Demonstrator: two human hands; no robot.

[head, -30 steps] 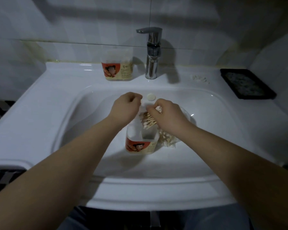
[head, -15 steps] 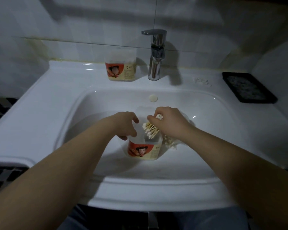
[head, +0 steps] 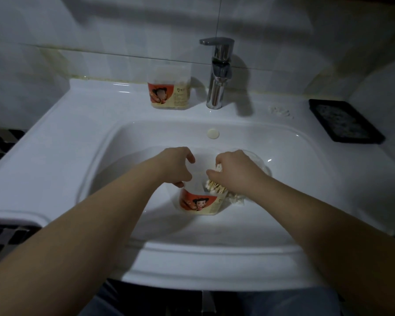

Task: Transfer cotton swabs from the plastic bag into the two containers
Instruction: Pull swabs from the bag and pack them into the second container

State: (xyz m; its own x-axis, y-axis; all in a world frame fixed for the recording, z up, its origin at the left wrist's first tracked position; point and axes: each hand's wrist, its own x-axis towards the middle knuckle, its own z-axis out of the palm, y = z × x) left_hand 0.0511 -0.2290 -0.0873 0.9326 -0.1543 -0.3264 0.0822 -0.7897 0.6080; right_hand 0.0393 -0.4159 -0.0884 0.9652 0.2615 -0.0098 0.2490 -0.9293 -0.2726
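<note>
A clear container (head: 200,202) with a red cartoon label stands in the basin of the white sink (head: 283,201). My left hand (head: 177,166) curls round its left rim and steadies it. My right hand (head: 234,171) pinches a bundle of cotton swabs (head: 216,187) angled into the container's open top. Behind and under my right hand lies the clear plastic bag (head: 258,165), with more swabs (head: 236,199) spilling out beside the container. A second labelled container (head: 169,90) stands on the sink ledge left of the faucet.
A chrome faucet (head: 218,71) rises at the back centre, with the overflow cap (head: 213,133) below it. On the right ledge sits a black tray (head: 344,120). Tiled wall runs behind. Checkered floor shows at the left.
My left hand came down from the basin's back and took hold of the container's rim. My right hand lowered the swab bundle into the container's opening.
</note>
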